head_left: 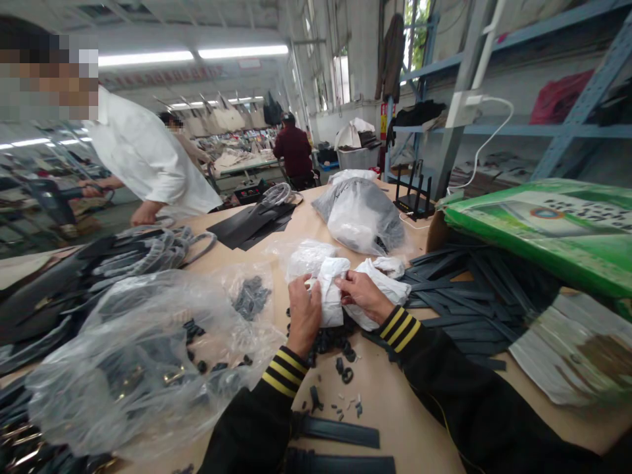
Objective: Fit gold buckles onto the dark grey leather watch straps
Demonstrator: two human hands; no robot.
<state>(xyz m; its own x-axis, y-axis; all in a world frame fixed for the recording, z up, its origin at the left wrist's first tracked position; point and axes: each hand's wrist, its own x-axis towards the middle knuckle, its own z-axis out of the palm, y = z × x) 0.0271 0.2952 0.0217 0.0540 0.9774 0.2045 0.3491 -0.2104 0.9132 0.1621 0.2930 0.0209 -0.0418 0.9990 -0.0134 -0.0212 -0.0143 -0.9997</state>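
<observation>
My left hand (303, 313) and my right hand (366, 293) pinch a crumpled white wrapping (333, 289), which looks like paper or thin plastic, from its two sides. It is held up over the table. A pile of small black loop-shaped parts (338, 339) lies under it, partly hidden by the wrapping and my left hand. Another piece of white wrapping (385, 289) rests behind my right hand. A clear plastic bag (310, 258) sits just beyond my fingers. Nearer to me are two dark straps (340, 431) and tiny scattered bits.
Large clear plastic (162, 349) with dark parts inside covers the left side. Dark flat strips (469, 289) are heaped at right beside a green box (543, 224). A filled plastic bag (363, 214) and a black router (415, 197) stand behind. A person in white (143, 145) works across the table.
</observation>
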